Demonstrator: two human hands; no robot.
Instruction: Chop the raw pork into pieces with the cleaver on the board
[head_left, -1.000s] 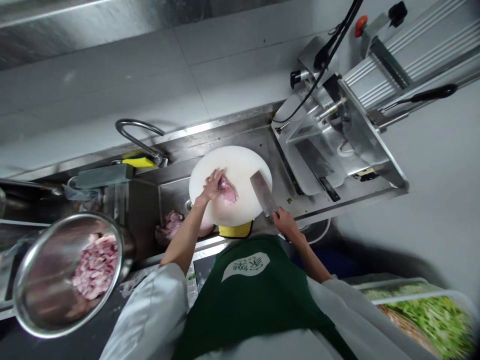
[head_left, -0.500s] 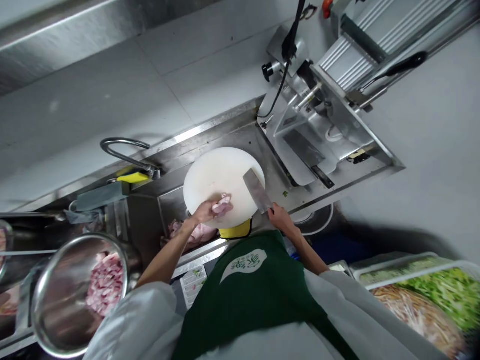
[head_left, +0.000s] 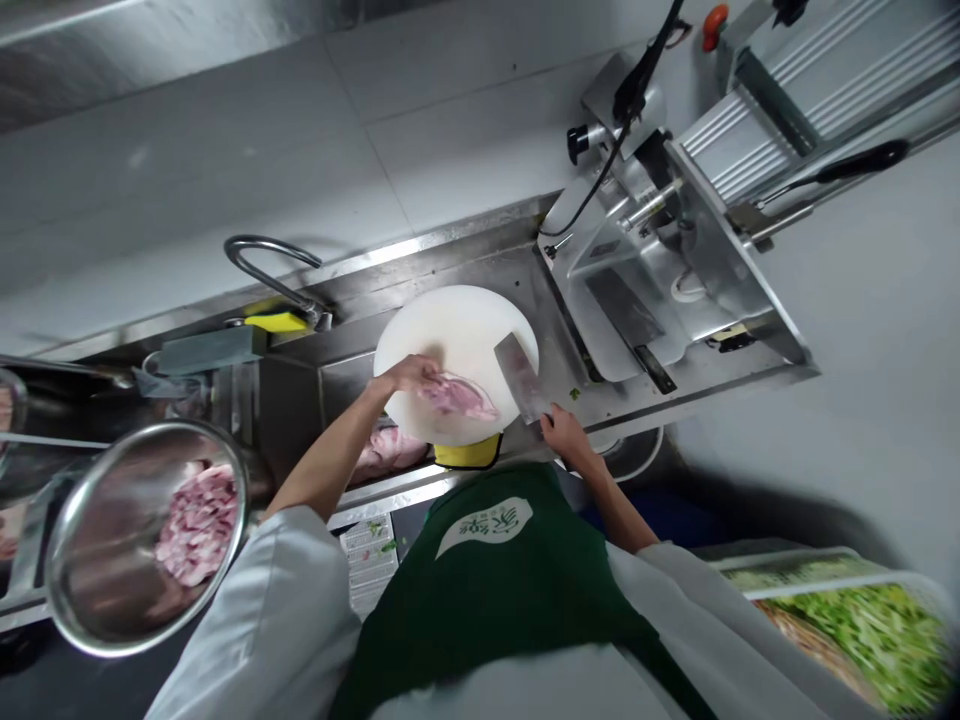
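On the round white cutting board (head_left: 420, 320) lies a pink piece of raw meat (head_left: 459, 396), stretched out to the right. My left hand (head_left: 411, 374) grips its left end, fingers closed. My right hand (head_left: 564, 436) is wrapped round the handle of a cleaver (head_left: 519, 378), whose broad blade rests over the board's right edge, apart from the meat. Below the board's near left edge, more raw meat (head_left: 388, 450) sits in the sink, partly hidden by the board. A yellow cloth or pad (head_left: 468, 453) shows beneath the near edge.
A steel bowl (head_left: 101, 545) of cut meat (head_left: 199, 520) stands at the left. Behind the sink are a faucet (head_left: 274, 280) and a grey block (head_left: 214, 348). A steel slicing machine (head_left: 675, 250), with a second cleaver (head_left: 626, 320) on it, stands right. Chopped greens (head_left: 877, 630) fill a tub lower right.
My left hand has moved up and the meat now lies spread lengthwise across the board instead of bunched. The cleaver stays at the board's right side. The view has shifted slightly.
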